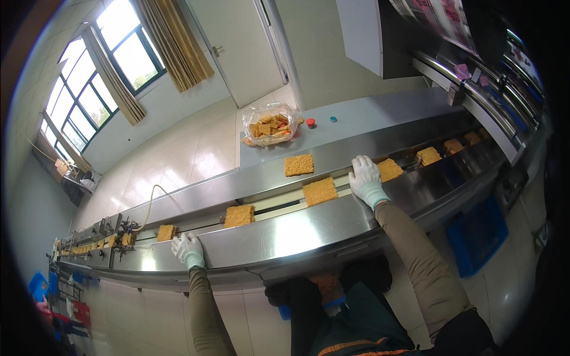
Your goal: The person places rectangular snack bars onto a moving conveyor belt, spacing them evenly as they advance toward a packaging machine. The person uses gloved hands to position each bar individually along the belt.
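My left hand (188, 250), in a white glove, rests on the near metal edge of the conveyor (297, 232), fingers spread and holding nothing. Just beyond its fingertips lies a golden-brown crispy block (167, 232), like a puffed-grain cake. My right hand (366, 180), also gloved, reaches over the belt with its fingers stretched out. Close against its right side is another block (389, 170); whether they touch I cannot tell. To its left a larger-looking block (320, 191) sits on the belt, and farther left one more block (239, 216).
A loose block (298, 165) lies on the far metal ledge. Behind it stands a clear plastic bag of broken pieces (270, 126), beside a red cap (310, 123) and a green cap (333, 119). Rollers (475, 89) rise at right. A blue crate (478, 236) sits below.
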Demonstrator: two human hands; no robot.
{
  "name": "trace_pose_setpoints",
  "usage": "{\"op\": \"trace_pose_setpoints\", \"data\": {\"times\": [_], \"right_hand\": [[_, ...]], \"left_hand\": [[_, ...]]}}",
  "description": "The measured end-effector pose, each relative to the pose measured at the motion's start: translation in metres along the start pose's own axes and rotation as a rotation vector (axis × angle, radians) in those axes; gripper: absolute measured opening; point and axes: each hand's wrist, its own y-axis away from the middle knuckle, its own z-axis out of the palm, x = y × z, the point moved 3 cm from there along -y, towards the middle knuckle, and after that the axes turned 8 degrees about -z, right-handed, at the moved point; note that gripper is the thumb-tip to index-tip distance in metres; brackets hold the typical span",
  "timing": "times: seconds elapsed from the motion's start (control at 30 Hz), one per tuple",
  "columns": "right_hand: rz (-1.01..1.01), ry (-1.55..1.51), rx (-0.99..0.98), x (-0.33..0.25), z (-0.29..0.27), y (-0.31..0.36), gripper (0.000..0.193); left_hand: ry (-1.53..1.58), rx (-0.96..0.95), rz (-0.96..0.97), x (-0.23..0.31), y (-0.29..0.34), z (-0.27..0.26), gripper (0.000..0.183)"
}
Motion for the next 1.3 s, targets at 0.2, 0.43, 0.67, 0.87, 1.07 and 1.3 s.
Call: {"op": "trace_pose_setpoints", "data": {"times": [0.2, 0.43, 0.67, 0.87, 1.07, 1.3], "right_hand": [[0.004, 0.024, -0.008, -0.0019, -0.0021, -0.0006, 0.034], [0.001, 0.009, -0.013, 0.0001, -0.0008, -0.0012, 0.034], [-0.013, -0.005, 0.049, -0.0011, -0.0023, 0.0003, 0.032], [-0.011, -0.010, 0.034, -0.0009, -0.0027, 0.0002, 0.033], [0.000, 0.043, -0.010, -0.0001, -0.0001, -0.0002, 0.035], [-0.003, -0.002, 0.017, -0.0024, -0.0043, -0.0001, 0.033]], "left_hand": [[-0.019, 0.005, -0.010, -0.0002, 0.0000, 0.0012, 0.039], [-0.021, 0.021, 0.013, -0.0012, -0.0016, 0.0039, 0.037], [0.001, 0.065, 0.018, -0.0019, -0.0001, 0.0046, 0.036], [-0.012, 0.034, 0.015, 0.0002, 0.0015, 0.0000, 0.037], [-0.021, 0.031, 0.018, -0.0002, 0.0002, 0.0018, 0.038], [0.000, 0.023, 0.014, -0.0024, -0.0016, 0.0036, 0.038]]}}
